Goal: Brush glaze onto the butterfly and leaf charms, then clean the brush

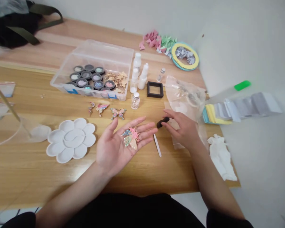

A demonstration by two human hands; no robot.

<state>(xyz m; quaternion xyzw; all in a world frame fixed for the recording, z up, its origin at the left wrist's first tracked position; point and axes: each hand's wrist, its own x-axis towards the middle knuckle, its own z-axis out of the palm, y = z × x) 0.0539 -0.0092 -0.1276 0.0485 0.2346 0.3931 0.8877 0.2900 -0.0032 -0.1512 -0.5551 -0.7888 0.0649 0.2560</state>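
My left hand (120, 142) lies palm up over the wooden table (26, 171), fingers stretched out, with a colourful butterfly-shaped charm (131, 137) resting on the fingers. My right hand (184, 128) is to its right, fingertips pinched on a small black object (162, 122) held just above the table. A thin white stick (157, 145) lies on the table between the two hands. Three more painted butterfly charms (108, 110) lie in a row beyond my left hand.
A white flower-shaped palette (71, 139) sits left of my hand. Behind are a clear box (95, 68) of small pigment jars, small bottles (139, 77), a black square frame (155, 89), a crumpled plastic bag (185, 95), paper stacks (239, 107) and a white cloth (222, 156) at right.
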